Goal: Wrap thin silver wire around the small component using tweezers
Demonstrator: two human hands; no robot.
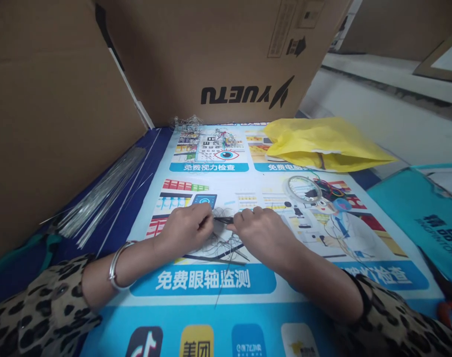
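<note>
My left hand [187, 230] is closed in a pinch at the middle of the printed sheet. Facing it, my right hand [265, 235] is also closed, fingers curled. A short, dark, thin strip like a twisted wire [223, 219] spans the small gap between them, and both hands grip it. Its ends are hidden in the fingers, so its exact kind cannot be told. Loose thin wires [226, 244] lie tangled beneath and between the hands, one strand trailing towards me.
Silver straight wires [103, 191] lie bundled at left. A wire coil [304, 189] and coloured wires [332, 191] sit right of centre. Behind are tangled wires [189, 125], a yellow bag [322, 141] and a cardboard box [226, 54]. Orange-handled scissors [449, 313] and a teal bag [415, 208] lie right.
</note>
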